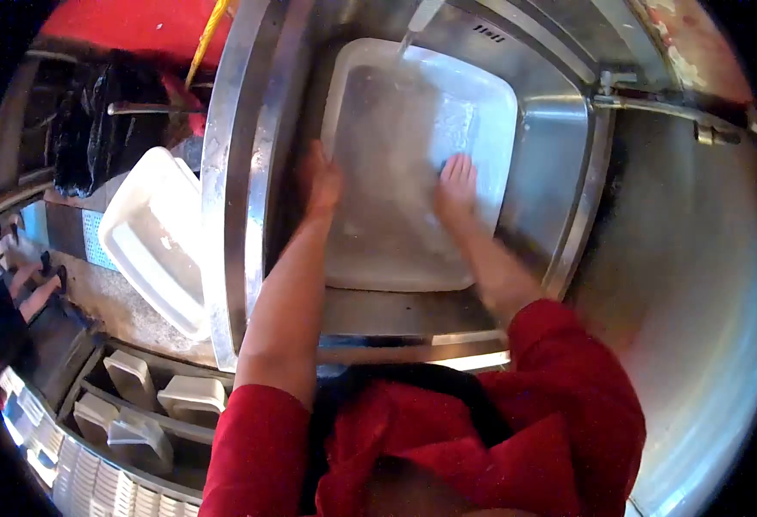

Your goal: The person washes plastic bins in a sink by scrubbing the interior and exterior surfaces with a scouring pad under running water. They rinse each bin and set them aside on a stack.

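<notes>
The large white rectangular plastic tub [396,129] lies flat in the basin of the stainless steel sink [551,155], filling most of it, with its long side running away from me. My right hand [456,188] is inside the tub, pressed flat on its wet floor near the right wall, fingers stretched out and pointing away from me. Something small and dark shows at the fingertips, but it is too blurred to name. My left hand [322,183] is at the tub's left rim, touching it. The blur keeps me from telling whether the fingers are curled over the edge or only leaning on it. The two hands are well apart, one at each side of the tub. A thin stream of water [409,36] falls onto the tub's far edge. My red sleeves [568,388] are pushed up, leaving both forearms bare over the sink's front rim. To my right the steel counter [697,276] spreads out from the sink. To my left, just outside the sink's edge, a second white plastic tub [154,241] sits tilted, its open side facing up. Beyond it hangs a black plastic bag [94,121], and below it, near my left elbow, a few small pale containers [190,396] sit in a lower tray.
</notes>
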Demonstrator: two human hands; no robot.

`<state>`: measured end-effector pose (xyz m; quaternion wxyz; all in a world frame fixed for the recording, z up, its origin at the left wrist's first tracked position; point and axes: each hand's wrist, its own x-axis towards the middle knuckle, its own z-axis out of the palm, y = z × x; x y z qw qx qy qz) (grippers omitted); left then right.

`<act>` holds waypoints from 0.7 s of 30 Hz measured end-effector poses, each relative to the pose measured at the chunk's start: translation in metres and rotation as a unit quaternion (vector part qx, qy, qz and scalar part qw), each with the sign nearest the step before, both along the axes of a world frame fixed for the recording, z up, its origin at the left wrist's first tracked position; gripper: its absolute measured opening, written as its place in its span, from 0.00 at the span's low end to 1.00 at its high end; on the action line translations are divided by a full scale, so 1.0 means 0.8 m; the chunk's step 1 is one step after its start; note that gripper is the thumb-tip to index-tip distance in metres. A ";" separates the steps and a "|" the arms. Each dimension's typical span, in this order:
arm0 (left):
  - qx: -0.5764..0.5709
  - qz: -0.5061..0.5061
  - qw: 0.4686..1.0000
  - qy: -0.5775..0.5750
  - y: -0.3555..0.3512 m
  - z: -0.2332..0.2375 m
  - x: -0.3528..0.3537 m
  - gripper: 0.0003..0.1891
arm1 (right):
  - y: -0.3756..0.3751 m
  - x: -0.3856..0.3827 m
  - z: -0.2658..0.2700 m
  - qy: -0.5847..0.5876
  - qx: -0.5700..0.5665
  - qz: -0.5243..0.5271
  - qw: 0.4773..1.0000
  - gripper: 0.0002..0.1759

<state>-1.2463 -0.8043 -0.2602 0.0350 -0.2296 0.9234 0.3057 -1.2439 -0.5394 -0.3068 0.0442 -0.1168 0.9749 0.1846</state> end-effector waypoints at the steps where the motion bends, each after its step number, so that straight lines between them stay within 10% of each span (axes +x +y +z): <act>1: 0.029 0.012 0.999 -0.007 -0.004 0.001 -0.003 0.18 | -0.031 0.030 -0.007 0.045 -0.121 -0.025 0.991 0.28; 4: 0.117 0.031 0.991 0.048 -0.004 -0.010 -0.009 0.18 | -0.113 0.078 -0.036 0.024 -0.210 -0.051 0.976 0.24; 7: 0.142 0.031 0.989 0.037 -0.003 0.010 -0.019 0.21 | -0.175 0.023 -0.015 -0.174 -0.501 -0.049 0.846 0.21; 10: 0.266 0.082 0.960 -0.041 -0.013 0.051 -0.016 0.25 | -0.224 -0.097 -0.013 -0.053 -0.618 -0.149 0.770 0.15; 12: 0.215 0.093 0.972 -0.010 0.000 -0.016 -0.014 0.29 | -0.257 -0.154 0.072 -0.085 -0.821 -0.327 0.459 0.14; 19: 0.343 0.047 0.932 0.107 -0.015 -0.097 -0.006 0.27 | -0.278 -0.014 0.078 0.052 -0.598 -0.146 0.786 0.13; 21: 0.375 0.065 0.920 0.093 -0.009 -0.079 -0.008 0.27 | -0.260 0.022 0.080 0.052 -0.638 -0.184 0.746 0.13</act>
